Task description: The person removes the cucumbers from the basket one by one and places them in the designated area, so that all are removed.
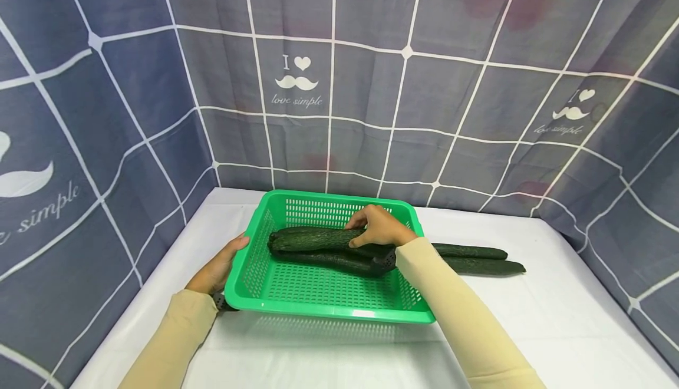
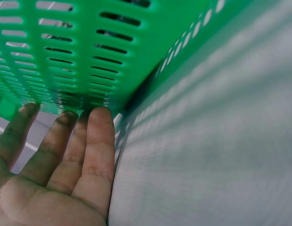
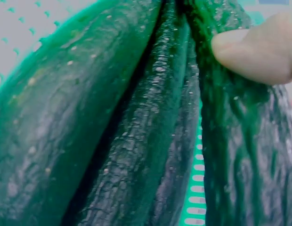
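Note:
A green plastic basket with slotted walls stands on the white table. Inside it lie several long dark green cucumbers, side by side and lengthwise. My right hand reaches over the basket's right side and grips the upper cucumber near its right part, thumb on the near side. Up close in the right wrist view, the thumb presses on that ridged cucumber, with others beside it. Against the basket's left wall rests my left hand, its fingers nearly straight and fingertips at the slots.
Two more cucumbers lie on the table to the right of the basket, partly hidden behind the right sleeve. A grey checked curtain with white lines hangs around the back and both sides.

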A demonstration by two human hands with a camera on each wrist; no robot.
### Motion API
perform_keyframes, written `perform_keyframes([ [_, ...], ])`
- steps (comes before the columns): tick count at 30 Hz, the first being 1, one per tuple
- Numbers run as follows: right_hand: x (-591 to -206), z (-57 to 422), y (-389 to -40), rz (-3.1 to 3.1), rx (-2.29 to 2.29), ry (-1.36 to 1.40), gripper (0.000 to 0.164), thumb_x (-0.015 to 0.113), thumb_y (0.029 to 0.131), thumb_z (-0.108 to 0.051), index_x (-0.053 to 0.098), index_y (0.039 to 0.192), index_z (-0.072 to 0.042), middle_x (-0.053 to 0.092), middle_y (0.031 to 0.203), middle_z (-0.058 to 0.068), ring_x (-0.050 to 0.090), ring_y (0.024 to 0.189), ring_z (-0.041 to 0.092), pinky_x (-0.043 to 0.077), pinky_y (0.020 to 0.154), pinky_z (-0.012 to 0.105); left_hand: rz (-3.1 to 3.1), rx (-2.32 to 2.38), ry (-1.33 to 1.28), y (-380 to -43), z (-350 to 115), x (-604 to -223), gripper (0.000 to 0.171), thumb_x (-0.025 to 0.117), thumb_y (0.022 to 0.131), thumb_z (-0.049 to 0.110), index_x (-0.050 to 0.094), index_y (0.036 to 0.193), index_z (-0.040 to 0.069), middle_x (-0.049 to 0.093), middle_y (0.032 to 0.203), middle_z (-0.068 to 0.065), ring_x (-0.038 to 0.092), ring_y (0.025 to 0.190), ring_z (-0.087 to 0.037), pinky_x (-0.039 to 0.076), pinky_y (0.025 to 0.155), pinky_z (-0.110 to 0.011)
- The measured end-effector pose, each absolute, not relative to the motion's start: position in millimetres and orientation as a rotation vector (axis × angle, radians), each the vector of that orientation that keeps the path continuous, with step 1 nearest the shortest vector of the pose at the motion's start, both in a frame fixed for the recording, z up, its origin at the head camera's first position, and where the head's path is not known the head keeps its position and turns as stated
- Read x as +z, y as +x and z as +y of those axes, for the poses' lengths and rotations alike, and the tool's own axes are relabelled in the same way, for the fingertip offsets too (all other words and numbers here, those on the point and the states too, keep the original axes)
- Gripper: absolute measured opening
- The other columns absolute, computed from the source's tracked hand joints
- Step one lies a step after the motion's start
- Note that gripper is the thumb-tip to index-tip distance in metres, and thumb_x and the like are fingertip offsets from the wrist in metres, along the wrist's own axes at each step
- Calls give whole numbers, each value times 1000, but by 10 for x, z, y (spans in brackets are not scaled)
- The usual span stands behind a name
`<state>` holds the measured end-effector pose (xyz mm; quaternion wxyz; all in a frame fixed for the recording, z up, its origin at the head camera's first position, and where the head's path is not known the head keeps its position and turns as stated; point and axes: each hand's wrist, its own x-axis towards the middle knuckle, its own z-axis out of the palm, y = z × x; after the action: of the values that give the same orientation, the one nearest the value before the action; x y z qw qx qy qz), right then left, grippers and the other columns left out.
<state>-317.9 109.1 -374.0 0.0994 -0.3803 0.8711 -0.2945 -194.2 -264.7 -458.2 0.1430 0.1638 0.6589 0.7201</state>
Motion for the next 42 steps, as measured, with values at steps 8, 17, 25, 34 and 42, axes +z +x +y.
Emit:
perform_keyframes([
  [8, -3678, 1154, -3131, 2669, -830, -1137, 26, 95, 84, -13, 85, 108, -8, 79, 112, 5, 72, 106, 27, 60, 93, 45, 1957, 2043, 449, -1976, -2617, -4567, 92, 30, 108, 55, -11, 169, -1, 47, 141, -25, 62, 114, -19, 59, 95, -38],
  [17, -3565, 1207, -3069, 2742, -754, -1188, 26, 95, 82, -11, 85, 106, -8, 81, 108, 3, 74, 103, 25, 60, 90, 45, 1900, 2098, 437, -1995, -2553, -4565, 92, 30, 108, 55, -11, 170, 1, 51, 137, -19, 63, 115, -19, 59, 96, -38],
  [25, -3446, 1280, -3014, 2769, -731, -1209, 27, 95, 81, -12, 85, 106, -10, 81, 105, 1, 75, 101, 25, 61, 87, 44, 1915, 2100, 412, -2008, -2521, -4554, 92, 31, 107, 55, -9, 171, 1, 54, 135, -18, 66, 112, -19, 60, 94, -38],
  [34, -3347, 1415, -2986, 2793, -808, -1213, 28, 96, 79, -14, 84, 105, -10, 80, 102, 0, 74, 98, 23, 61, 88, 45, 1945, 2078, 410, -2025, -2510, -4548, 92, 31, 107, 54, -8, 171, 1, 49, 141, -29, 66, 112, -20, 61, 94, -39],
  [42, -3239, 1556, -2925, 2807, -901, -1188, 28, 95, 78, -14, 84, 102, -10, 80, 99, -1, 74, 95, 21, 59, 87, 45, 1922, 2083, 432, -2031, -2513, -4564, 92, 31, 107, 53, -9, 170, -1, 56, 131, -16, 67, 110, -19, 61, 93, -39],
])
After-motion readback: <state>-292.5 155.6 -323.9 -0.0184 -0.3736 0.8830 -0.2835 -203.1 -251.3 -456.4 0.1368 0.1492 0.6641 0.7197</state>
